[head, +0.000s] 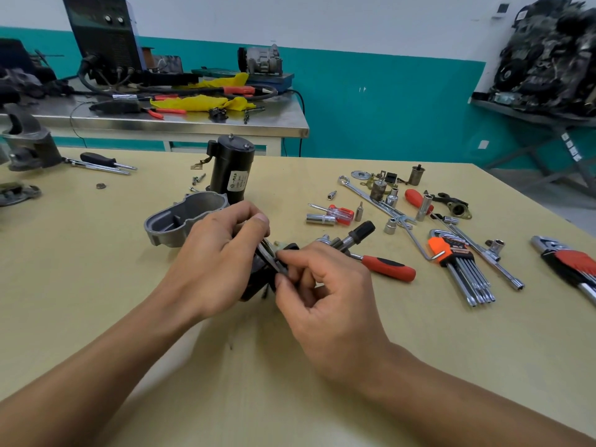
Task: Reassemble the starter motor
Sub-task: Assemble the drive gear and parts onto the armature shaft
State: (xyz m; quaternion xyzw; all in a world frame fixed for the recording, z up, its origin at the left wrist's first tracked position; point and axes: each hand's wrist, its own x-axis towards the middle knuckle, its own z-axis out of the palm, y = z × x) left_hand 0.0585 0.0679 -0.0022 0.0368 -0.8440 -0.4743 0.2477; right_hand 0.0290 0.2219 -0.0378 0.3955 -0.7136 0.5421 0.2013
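A wide tan workbench (96,285) fills the room's foreground, scattered with tools. Near its middle stands a black motor cylinder (230,171), upright, with a grey metal housing (175,221) lying just in front of it. A person leans over the bench with both bare arms stretched forward. Their left hand (216,256) wraps around a dark motor part (258,282), held just above the bench top and mostly hidden. Their right hand (325,295) pinches a thin metal piece (274,259) against that part, fingers curled tight. To the right lie a red-handled screwdriver (385,267), an orange hex key set (461,269) and several small sockets (391,226).
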